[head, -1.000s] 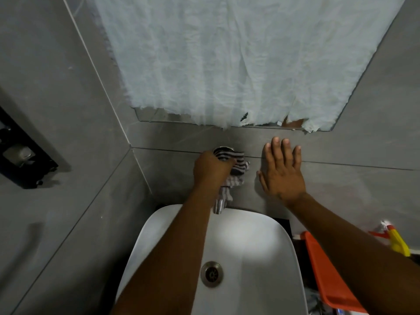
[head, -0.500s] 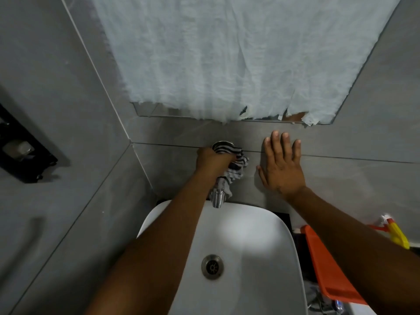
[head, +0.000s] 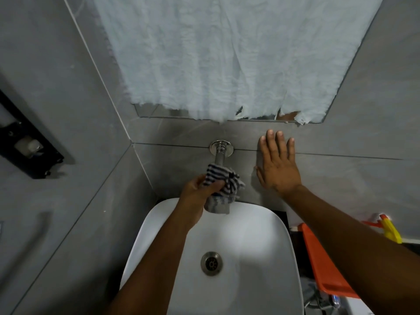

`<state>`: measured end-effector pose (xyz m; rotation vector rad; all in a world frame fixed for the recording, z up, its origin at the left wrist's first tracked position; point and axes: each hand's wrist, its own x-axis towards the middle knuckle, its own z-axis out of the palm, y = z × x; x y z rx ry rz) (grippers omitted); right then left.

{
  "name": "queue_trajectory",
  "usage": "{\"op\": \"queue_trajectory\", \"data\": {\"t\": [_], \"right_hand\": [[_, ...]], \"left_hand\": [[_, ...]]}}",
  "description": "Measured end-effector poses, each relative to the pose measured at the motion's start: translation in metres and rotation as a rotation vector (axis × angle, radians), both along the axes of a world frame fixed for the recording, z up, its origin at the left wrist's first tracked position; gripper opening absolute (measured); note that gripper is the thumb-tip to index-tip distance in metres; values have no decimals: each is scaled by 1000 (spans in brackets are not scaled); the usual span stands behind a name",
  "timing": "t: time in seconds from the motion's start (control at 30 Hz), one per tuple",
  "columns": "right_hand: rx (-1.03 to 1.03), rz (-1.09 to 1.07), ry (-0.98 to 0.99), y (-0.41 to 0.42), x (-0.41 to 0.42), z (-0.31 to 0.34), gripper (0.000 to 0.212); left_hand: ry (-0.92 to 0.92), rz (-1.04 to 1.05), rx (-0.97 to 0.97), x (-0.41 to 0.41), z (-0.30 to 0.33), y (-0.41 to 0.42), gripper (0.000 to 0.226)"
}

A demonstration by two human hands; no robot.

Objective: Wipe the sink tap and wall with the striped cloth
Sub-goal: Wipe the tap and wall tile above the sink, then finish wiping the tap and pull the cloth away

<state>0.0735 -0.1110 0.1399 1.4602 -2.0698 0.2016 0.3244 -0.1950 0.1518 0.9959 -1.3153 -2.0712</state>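
- The left hand (head: 200,189) is closed around the striped cloth (head: 221,185), thumb on top and fingers curled beneath the fabric.
- The left forearm rises from the lower edge of the view, crosses the left half of the sink (head: 256,235) and ends at the tap's outer end.
- The striped cloth is bunched around the lower, outer part of the tap (head: 220,155); a grey fold hangs down over the sink's rear rim.
- The tap is a chrome pipe projecting from the wall (head: 181,164); its round flange and upper pipe section are exposed above the cloth, while the spout end is hidden by cloth and hand.
- The right hand (head: 278,169) is open, palm flat against the wall, fingers spread and pointing up, just to the right of the tap and apart from the cloth.
- The right forearm enters from the lower right and passes above an orange tray (head: 322,264).
- A mirror (head: 150,111) is mounted above the tap; white crumpled paper (head: 227,53) covers nearly all of it, leaving a narrow strip along the lower edge.
- A black wall fixture (head: 27,144) is mounted on the left side wall, well apart from both hands.
- A yellow and orange spray bottle (head: 389,230) stands at the right edge.
- The drain (head: 211,263) lies between the two forearms; the basin's right half is unobstructed.
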Motion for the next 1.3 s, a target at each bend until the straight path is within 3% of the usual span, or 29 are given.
{"op": "queue_trajectory", "data": {"t": [0.17, 0.27, 0.37, 0.47, 0.57, 0.63, 0.73, 0.8, 1.0, 1.13, 1.23, 1.3], "right_hand": [[23, 0, -91, 4, 10, 7, 92], [17, -20, -250, 8, 32, 17, 90], [-60, 48, -713, 17, 76, 19, 72], [-34, 248, -1196, 42, 127, 10, 65], [38, 260, -1264, 61, 148, -7, 33], [49, 194, -1277, 66, 146, -15, 24], [89, 165, -1306, 73, 134, -18, 16], [76, 167, -1358, 80, 124, -15, 14], [-147, -48, -1803, 130, 88, -27, 23], [-456, -178, -2113, 187, 56, -54, 24], [-728, -281, -2279, 232, 30, -72, 48], [-877, -371, -2328, 257, 12, -88, 44]], "left_hand": [[216, -109, 176, 27, -40, 21, 50], [286, -154, 209, 24, -48, 33, 40], [277, -96, 199, 19, -50, 40, 34], [155, -51, 105, 21, -52, 48, 42], [-17, -66, 61, 24, -59, 62, 45], [43, -78, 139, 29, -66, 67, 33], [181, -127, 374, 38, -75, 65, 43], [167, -165, 424, 38, -76, 64, 49], [-73, -293, 311, -3, -68, 72, 69], [-182, -412, 272, -69, -61, 88, 41], [-258, -553, 220, -134, -54, 107, 5], [-355, -617, 60, -182, -61, 122, 13]]}}
